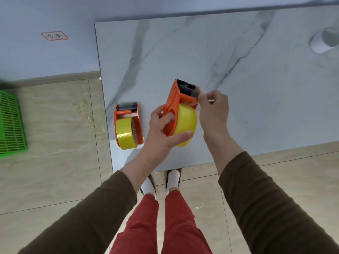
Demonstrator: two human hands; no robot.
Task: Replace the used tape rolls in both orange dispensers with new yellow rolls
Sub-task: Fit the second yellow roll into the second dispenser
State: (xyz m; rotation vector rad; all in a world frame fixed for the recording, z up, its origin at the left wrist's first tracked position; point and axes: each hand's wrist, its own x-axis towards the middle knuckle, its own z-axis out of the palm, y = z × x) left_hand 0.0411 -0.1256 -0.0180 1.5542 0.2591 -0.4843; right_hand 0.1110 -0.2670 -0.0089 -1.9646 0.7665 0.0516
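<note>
One orange dispenser point(175, 99) is held above the marble table point(238, 70), toothed blade pointing away, with a yellow roll point(187, 121) seated in it. My left hand point(163, 129) grips this dispenser around its body and the roll, thumb under the roll. My right hand point(213, 109) pinches the clear tape end point(196, 96) by the black roller near the blade. A second orange dispenser point(138, 118) lies on the table at the left, also loaded with a yellow roll point(125, 133).
A green plastic crate point(11, 123) stands on the tiled floor at the left. A white roll-like object point(322, 41) lies at the table's far right. Tape scraps litter the floor beside the table's left edge point(105, 114). My feet stand under the near edge.
</note>
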